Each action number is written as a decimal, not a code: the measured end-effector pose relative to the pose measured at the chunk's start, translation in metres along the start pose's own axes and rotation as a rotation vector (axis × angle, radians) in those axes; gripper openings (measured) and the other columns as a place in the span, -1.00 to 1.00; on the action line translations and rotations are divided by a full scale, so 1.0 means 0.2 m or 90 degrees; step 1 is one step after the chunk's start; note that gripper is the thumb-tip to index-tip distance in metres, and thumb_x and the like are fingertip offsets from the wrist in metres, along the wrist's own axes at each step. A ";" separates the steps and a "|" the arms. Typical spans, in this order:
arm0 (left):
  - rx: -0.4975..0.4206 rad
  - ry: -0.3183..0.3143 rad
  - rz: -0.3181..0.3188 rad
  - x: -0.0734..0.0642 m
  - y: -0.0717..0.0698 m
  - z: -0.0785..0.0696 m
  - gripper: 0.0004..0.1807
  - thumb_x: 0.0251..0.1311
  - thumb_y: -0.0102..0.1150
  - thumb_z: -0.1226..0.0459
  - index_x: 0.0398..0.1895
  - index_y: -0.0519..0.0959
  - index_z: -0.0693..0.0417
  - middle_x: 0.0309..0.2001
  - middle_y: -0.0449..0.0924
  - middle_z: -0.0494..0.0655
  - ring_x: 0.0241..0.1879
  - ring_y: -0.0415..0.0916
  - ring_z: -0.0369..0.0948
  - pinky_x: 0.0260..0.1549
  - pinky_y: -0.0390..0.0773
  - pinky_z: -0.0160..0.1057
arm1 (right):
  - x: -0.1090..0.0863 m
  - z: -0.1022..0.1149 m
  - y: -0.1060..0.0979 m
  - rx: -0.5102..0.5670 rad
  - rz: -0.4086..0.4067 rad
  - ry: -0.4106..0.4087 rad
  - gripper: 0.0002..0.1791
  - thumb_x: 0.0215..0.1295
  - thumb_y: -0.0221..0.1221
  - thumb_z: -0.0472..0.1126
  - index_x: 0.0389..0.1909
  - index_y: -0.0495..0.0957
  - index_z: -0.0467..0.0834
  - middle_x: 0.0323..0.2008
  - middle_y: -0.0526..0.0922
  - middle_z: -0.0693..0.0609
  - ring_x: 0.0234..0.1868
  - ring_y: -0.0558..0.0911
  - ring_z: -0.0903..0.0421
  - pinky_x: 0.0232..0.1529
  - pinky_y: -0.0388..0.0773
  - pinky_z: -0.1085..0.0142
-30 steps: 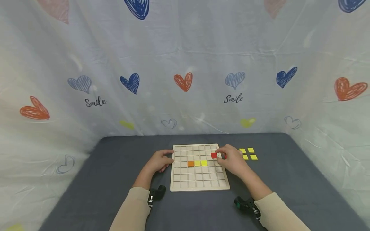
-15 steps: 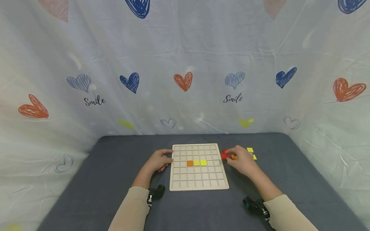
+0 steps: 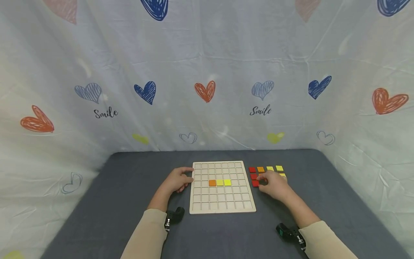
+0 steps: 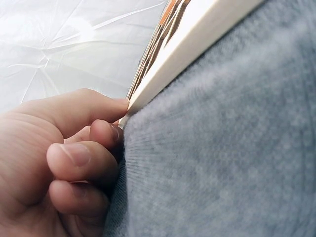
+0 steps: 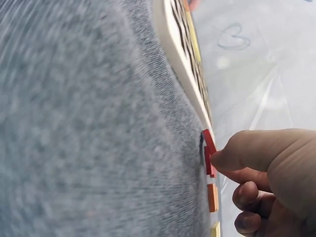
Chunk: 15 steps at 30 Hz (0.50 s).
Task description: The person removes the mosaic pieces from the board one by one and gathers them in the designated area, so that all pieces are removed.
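Note:
A pale wooden grid board [image 3: 223, 206] lies on the dark table, with an orange tile [image 3: 212, 182] and two yellow tiles in its middle row. My left hand [image 3: 174, 180] touches the board's left edge with thumb and index fingertips. In the left wrist view, the thumb [image 4: 94, 106] lies extended against the rim, the lower fingers loosely bent. Right of the board, my right hand [image 3: 275, 185] pinches the nearest red tile [image 3: 255, 183] by its right side. In the right wrist view that red tile [image 5: 209, 142] leans at a tilt close to the board's edge.
Two more red tiles [image 3: 252, 169] lie in a column behind the pinched one. An orange tile [image 3: 260, 169] and several yellow tiles [image 3: 279, 168] sit right of them, some partly hidden by the right hand. A white curtain with printed hearts [image 3: 207, 91] surrounds the table.
My right hand has carried a red tile from over the board's right side to the right, to the near end of the red column. The left hand stays at the board's edge.

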<state>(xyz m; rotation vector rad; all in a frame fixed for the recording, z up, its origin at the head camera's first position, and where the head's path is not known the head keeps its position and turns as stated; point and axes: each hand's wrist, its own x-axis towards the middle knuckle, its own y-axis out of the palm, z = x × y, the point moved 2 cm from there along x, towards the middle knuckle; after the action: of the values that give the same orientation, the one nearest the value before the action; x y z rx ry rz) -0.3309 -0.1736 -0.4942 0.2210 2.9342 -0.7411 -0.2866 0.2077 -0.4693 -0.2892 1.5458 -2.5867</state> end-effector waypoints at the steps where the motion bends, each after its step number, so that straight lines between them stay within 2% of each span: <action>1: 0.000 0.001 0.000 0.00 0.00 0.00 -0.44 0.28 0.35 0.34 0.37 0.53 0.09 -0.69 0.47 -0.05 -0.85 0.21 -0.25 -0.79 0.26 -0.27 | 0.00 -0.01 0.01 -0.004 0.002 0.003 -0.76 0.16 0.35 -0.27 -0.13 0.76 -0.19 -0.24 0.61 0.01 -0.26 0.50 0.06 -0.25 0.29 0.06; 7: -0.003 0.003 0.004 0.00 0.00 0.01 -0.44 0.29 0.35 0.33 0.37 0.53 0.06 -0.68 0.48 -0.05 -0.85 0.20 -0.25 -0.78 0.24 -0.26 | 0.01 -0.02 0.03 -0.016 0.012 0.027 -0.76 0.12 0.37 -0.27 -0.15 0.77 -0.18 -0.37 0.51 0.04 -0.32 0.43 0.08 -0.27 0.22 0.09; 15: -0.002 0.006 0.005 0.01 0.00 0.01 -0.44 0.30 0.34 0.33 0.38 0.52 0.07 -0.68 0.48 -0.05 -0.85 0.21 -0.24 -0.78 0.25 -0.26 | -0.01 -0.02 0.00 0.001 0.006 0.014 -0.74 0.17 0.38 -0.26 -0.10 0.76 -0.19 -0.26 0.58 0.00 -0.27 0.47 0.05 -0.21 0.28 0.01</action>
<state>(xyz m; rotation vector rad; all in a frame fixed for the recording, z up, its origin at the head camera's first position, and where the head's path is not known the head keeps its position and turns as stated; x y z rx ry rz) -0.3318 -0.1741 -0.4964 0.2361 2.9406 -0.7370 -0.2865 0.2122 -0.4715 -0.2530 1.5481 -2.5932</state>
